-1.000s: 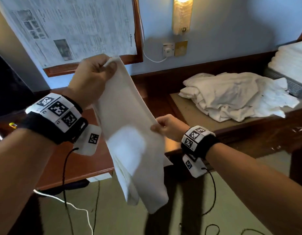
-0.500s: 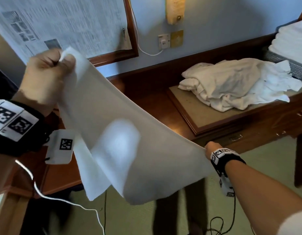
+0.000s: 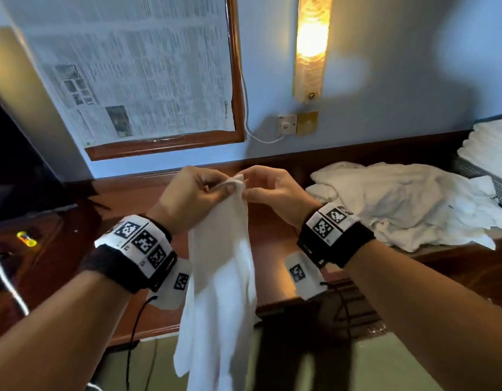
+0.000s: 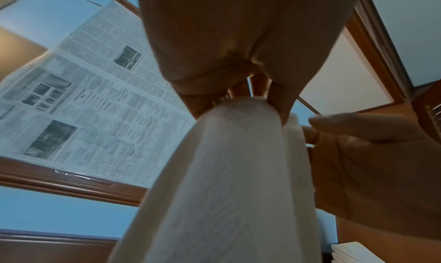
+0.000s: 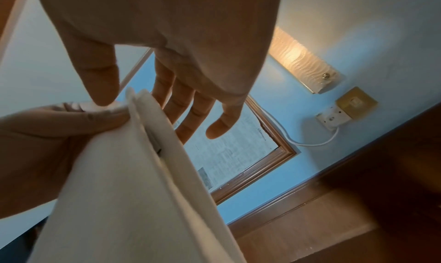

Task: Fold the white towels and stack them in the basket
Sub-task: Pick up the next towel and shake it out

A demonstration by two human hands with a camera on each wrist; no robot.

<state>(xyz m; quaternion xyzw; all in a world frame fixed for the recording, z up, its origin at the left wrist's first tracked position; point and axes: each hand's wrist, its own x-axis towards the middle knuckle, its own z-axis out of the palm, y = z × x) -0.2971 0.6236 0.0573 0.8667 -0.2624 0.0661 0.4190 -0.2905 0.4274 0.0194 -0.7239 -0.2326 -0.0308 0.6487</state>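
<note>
One white towel (image 3: pixel 221 277) hangs doubled over in front of me, above the desk edge. My left hand (image 3: pixel 226 187) pinches its top corners between thumb and fingers; the left wrist view shows the cloth (image 4: pixel 233 172) dropping from that pinch. My right hand (image 3: pixel 251 183) meets it at the same spot. Its thumb (image 5: pixel 102 90) is on the corner and its fingers (image 5: pixel 190 112) lie fairly straight behind the cloth (image 5: pixel 119 191). A heap of unfolded towels (image 3: pixel 399 201) lies on the raised shelf to the right. The grey mesh basket (image 3: pixel 501 190) at the far right holds folded towels (image 3: pixel 489 145).
A wooden desk (image 3: pixel 272 227) runs under my hands along the blue wall. On the wall are a framed board covered with newspaper (image 3: pixel 131 66), a lit lamp (image 3: pixel 310 46) and a socket (image 3: pixel 286 125) with a white cable. A dark screen (image 3: pixel 12 165) stands at the left.
Half a second ago the towel was stretched wide between my hands. My right hand has come up to my left hand with its corner, and the towel now hangs folded in half.
</note>
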